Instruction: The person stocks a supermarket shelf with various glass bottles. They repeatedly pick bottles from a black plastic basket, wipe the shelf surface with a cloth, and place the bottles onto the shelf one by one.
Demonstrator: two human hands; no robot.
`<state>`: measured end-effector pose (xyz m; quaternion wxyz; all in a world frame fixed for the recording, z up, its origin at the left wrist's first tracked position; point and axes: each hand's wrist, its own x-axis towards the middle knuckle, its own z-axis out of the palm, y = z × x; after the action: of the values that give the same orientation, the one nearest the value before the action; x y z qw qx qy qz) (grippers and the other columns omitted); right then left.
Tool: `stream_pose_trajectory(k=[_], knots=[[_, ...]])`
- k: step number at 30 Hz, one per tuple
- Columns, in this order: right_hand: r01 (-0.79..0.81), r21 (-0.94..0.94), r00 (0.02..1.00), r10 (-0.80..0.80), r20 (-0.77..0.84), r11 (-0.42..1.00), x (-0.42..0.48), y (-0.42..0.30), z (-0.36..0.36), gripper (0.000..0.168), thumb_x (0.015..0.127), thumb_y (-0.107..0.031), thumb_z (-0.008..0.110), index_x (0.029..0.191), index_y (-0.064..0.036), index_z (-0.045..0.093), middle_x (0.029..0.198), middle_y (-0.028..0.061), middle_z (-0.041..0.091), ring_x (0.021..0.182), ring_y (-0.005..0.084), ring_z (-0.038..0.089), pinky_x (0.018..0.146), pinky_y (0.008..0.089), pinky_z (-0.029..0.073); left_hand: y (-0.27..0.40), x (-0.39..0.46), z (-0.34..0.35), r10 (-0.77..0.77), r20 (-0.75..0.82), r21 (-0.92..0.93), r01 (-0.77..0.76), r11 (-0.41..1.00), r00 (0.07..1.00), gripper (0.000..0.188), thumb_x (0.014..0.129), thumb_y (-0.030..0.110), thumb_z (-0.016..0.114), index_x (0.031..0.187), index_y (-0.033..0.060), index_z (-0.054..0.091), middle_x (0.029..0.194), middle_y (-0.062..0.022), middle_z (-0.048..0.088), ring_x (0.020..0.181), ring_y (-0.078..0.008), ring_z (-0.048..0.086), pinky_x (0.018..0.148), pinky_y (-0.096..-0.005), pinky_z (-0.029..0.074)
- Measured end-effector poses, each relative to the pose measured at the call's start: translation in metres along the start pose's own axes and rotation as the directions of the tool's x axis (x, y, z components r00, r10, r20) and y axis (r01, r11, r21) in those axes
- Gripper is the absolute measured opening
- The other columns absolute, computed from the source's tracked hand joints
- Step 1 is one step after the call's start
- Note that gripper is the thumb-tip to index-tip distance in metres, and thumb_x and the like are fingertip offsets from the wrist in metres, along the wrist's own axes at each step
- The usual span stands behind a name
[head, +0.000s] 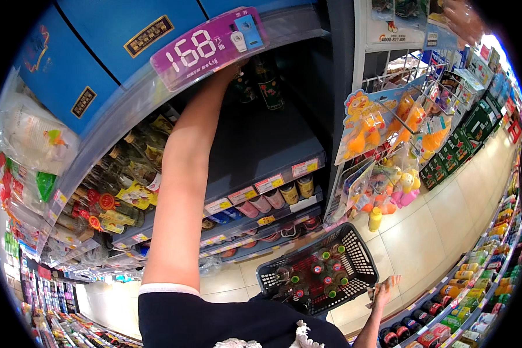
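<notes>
My left arm reaches up into a dark shelf, behind a purple price sign (209, 48). Only a small part of my left hand (236, 69) shows under the sign, beside dark glass bottles (269, 89) at the back of the shelf; its fingers are hidden. Low at the right, my right hand (379, 293) is closed on a crumpled, striped cloth (391, 282). Just left of that hand, a black plastic shopping basket (361, 248) holds several glass bottles (326, 267) with green or red-and-blue caps.
Cans (289, 193) stand on a lower shelf, and more bottles (143, 167) crowd the shelf left of my arm. Hanging toy packs (374, 126) jut out at the right above the tiled floor (417, 243). Another person's hand (463, 21) is at the top right. Drink shelves (456, 300) line the lower right.
</notes>
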<state>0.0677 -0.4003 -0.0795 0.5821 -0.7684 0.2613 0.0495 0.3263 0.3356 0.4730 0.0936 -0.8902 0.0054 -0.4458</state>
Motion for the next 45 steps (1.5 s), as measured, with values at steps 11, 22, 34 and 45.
stream_pose_trajectory(k=[11, 22, 34, 45], knots=[[-0.353, 0.119, 0.910, 0.311, 0.276, 0.928, -0.001, -0.018, 0.028, 0.023, 0.089, -0.014, 0.052, 0.108, -0.001, 0.055, 0.084, 0.0105, 0.063, 0.061, 0.0200, 0.062, 0.046, 0.0309, 0.049, -0.017, -0.006, 0.008, -0.048, 0.069, 0.072, 0.043, 0.996, 0.996, 0.048, 0.081, 0.038, 0.066, 0.112, 0.0035, 0.057, 0.107, -0.0132, 0.062, 0.096, -0.0257, 0.059, 0.084, -0.0377, 0.044], [0.100, -0.186, 0.951, -0.040, 0.305, 0.977, 0.024, 0.011, 0.024, 0.028, 0.087, -0.014, 0.055, 0.112, -0.003, 0.057, 0.103, 0.0115, 0.060, 0.084, 0.0152, 0.059, 0.069, 0.0308, 0.048, -0.008, -0.035, -0.011, -0.155, 0.258, 0.067, 0.142, 0.988, 0.954, 0.048, 0.080, 0.037, 0.068, 0.112, 0.0025, 0.057, 0.106, -0.0128, 0.062, 0.094, -0.0247, 0.060, 0.083, -0.0372, 0.045], [0.087, -0.478, 0.975, 0.024, 0.222, 0.874, 0.023, 0.006, 0.021, 0.025, 0.079, -0.023, 0.059, 0.088, -0.002, 0.069, 0.071, 0.0088, 0.067, 0.063, 0.0175, 0.063, 0.059, 0.0325, 0.049, 0.178, -0.296, -0.123, -0.353, -0.012, -0.552, 0.288, 0.783, 0.936, 0.021, 0.082, 0.001, 0.062, 0.102, 0.0011, 0.053, 0.088, -0.0064, 0.059, 0.076, -0.0128, 0.058, 0.067, -0.0236, 0.048], [0.092, -0.543, 0.971, 0.047, 0.236, 0.835, 0.013, -0.017, 0.025, 0.029, 0.078, -0.029, 0.057, 0.087, -0.003, 0.067, 0.072, 0.0138, 0.067, 0.064, 0.0238, 0.065, 0.061, 0.0356, 0.050, 0.283, -0.575, -0.127, -0.203, 0.920, -0.167, 0.803, 0.571, 0.336, 0.031, 0.074, 0.001, 0.061, 0.104, 0.0043, 0.055, 0.094, -0.0098, 0.055, 0.063, -0.0158, 0.056, 0.062, -0.0284, 0.048]])
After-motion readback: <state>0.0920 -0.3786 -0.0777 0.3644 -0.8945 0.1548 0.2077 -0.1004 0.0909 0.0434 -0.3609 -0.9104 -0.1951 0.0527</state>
